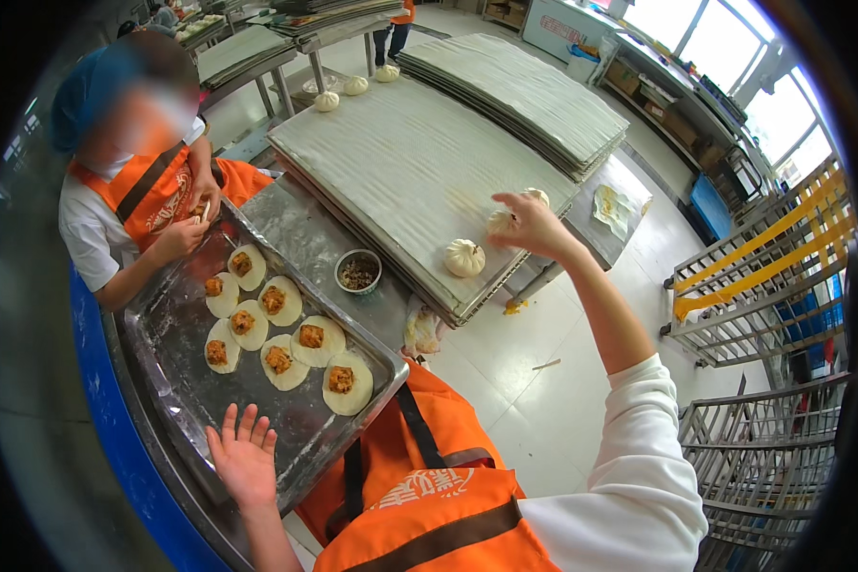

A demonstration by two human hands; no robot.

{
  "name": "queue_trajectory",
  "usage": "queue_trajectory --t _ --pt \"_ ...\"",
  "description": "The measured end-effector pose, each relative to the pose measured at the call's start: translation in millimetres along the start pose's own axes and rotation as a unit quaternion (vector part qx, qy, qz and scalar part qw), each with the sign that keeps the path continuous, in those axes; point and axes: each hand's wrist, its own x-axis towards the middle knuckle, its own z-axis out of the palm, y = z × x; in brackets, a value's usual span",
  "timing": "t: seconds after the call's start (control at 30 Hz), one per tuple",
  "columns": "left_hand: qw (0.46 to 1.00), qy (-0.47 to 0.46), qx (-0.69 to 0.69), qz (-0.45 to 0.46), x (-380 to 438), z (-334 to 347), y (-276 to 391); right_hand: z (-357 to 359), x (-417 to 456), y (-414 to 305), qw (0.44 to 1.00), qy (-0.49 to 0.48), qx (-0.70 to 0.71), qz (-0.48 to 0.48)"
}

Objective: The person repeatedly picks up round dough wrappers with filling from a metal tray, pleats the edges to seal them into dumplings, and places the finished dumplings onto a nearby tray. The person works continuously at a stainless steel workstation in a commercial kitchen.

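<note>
My right hand (533,225) is over the near right edge of a cloth-lined rack (400,164), its fingers spread around a pleated bun (499,222); whether they touch it is hard to tell. Another pleated bun (465,258) sits just nearer on the lining, and a third (536,194) shows partly behind my fingers. My left hand (244,454) is empty, palm up with fingers apart, above the near end of a floury metal tray (186,400). Several round dough wrappers topped with orange-brown filling lie in this tray, the closest (348,386) near its right corner.
A co-worker (143,179) at the tray's far left pinches a filled wrapper in both hands. A small metal bowl (358,272) of dark bits stands between tray and rack. Further buns (355,86) rest at the rack's far end. Stacked lined racks (515,100) lie behind; metal trolleys (758,272) stand right.
</note>
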Motion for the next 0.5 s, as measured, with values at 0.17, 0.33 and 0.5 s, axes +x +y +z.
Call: queue_trajectory --t 0.17,0.33,0.5 --pt "0.999 -0.037 0.007 0.019 0.2 10.1 6.0 4.9 10.4 3.3 0.992 -0.103 -0.009 -0.065" --pt "0.995 -0.020 0.083 0.042 26.9 -11.1 4.9 2.5 9.5 -2.9 0.993 -0.091 0.072 -0.022" --pt "0.905 0.011 0.411 0.108 83.5 -14.1 -10.5 3.4 -21.9 -67.3 0.978 0.112 0.117 -0.134"
